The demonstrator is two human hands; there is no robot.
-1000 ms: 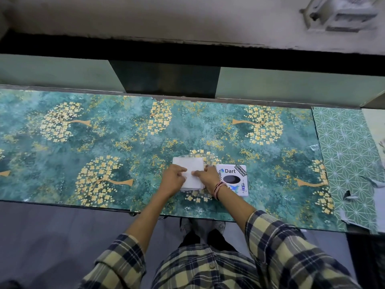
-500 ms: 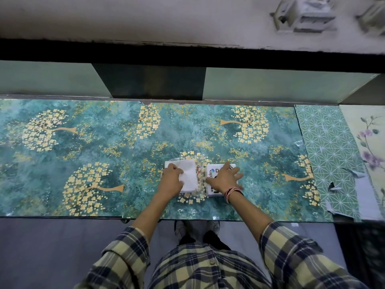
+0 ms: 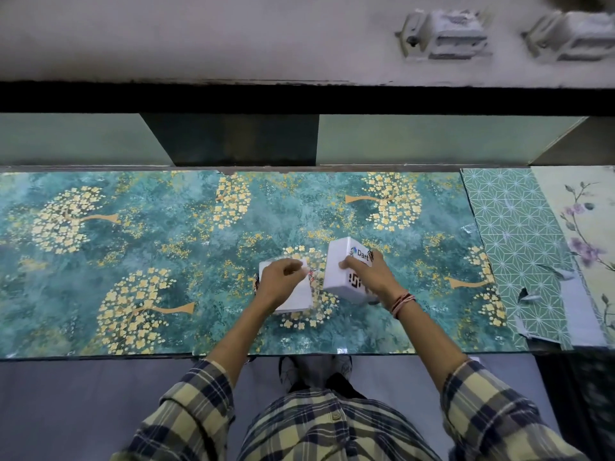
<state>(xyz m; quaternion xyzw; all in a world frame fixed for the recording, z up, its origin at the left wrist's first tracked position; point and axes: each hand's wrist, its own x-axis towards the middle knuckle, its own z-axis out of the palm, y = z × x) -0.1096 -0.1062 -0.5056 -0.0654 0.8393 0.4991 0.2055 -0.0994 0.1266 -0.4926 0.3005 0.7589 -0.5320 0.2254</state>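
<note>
**White box up in one hand, white pad held down by the other**

Plaid sleeves lead out to both hands, low over the near half of the bench (image 3: 133, 234). The right hand (image 3: 371, 277) has its fingers wrapped round the white box (image 3: 336, 264), which bears a "Dart" label and is tipped up on end, its far end raised. The left hand (image 3: 281, 282) lies curled on top of the white pad (image 3: 298, 299), thumb and fingertips seeming to pinch its far edge. The pad lies flat in a clear wrapper, just left of the box and apart from it.

The step looks like sorting or pairing the two, with the box being picked up or turned. Next, I judge, the right hand needs a firm grip on the box's smooth sides while the left steadies the slippery wrapper.

Beyond the hands the bench runs wide, covered in teal sheet printed with golden trees. Well to the right lie a green geometric sheet (image 3: 509, 234), torn at its near edge, and a pale floral sheet (image 3: 572, 227). Farther off stand pale green panels, a dark gap, then a dusty ledge with two grey fittings (image 3: 442, 34).
</note>
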